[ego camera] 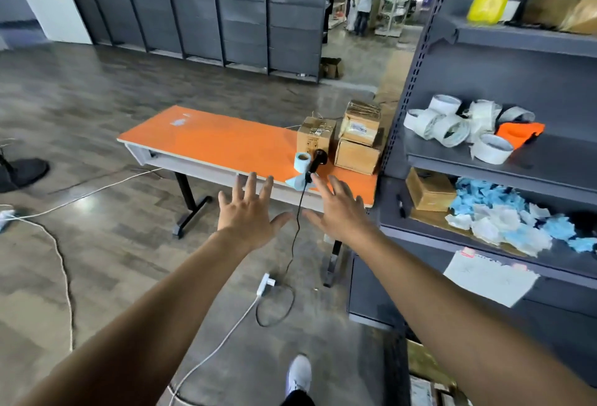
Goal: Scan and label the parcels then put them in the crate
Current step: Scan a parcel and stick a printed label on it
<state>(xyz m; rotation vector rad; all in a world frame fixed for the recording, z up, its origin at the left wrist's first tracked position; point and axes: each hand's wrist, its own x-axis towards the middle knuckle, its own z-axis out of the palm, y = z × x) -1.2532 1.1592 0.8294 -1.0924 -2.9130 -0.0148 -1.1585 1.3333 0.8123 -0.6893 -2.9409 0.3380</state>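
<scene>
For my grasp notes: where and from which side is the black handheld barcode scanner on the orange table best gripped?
Probably by the slim handle of the black handheld barcode scanner, from the orange table's near edge with the right hand: the handle points that way, its cable trailing off, while a blue label roll sits left and cardboard boxes behind.

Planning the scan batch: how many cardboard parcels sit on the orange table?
3. The left parcel stands behind the barcode scanner; the upper parcel sits tilted on the lower parcel at the orange table's right end. More may hide behind them.
</scene>
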